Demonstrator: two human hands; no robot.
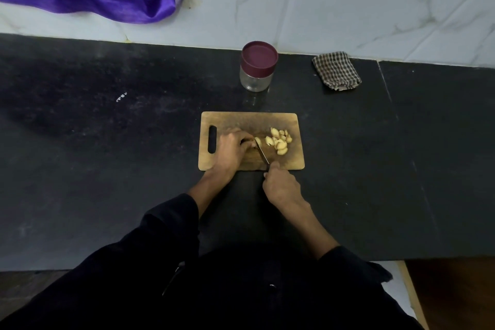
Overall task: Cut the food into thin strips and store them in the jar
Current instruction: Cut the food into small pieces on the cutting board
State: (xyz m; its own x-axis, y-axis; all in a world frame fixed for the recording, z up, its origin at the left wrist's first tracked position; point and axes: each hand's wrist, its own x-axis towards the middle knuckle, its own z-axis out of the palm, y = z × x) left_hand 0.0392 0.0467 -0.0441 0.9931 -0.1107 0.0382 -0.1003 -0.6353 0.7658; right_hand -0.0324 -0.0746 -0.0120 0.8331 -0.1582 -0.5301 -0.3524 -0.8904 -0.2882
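The wooden cutting board [249, 120] is the middle of everything here. On it, near its left side, the left hand [231, 149] curls its fingers down on a small pale piece of food [257, 140] to hold it. The right hand [281, 186], at the board's near edge, is wrapped around the handle of a knife [262, 154], and the blade leans across the board to touch that piece. A pile of cut slices [280, 140] lies on the board's right side. The jar [257, 67] stands just behind the board with its dark red lid on. To cut well, I think the holding fingertips should stay tucked back from the blade, and each cut should be close to the last one so the strips come out thin. The piece is small, so go slowly.
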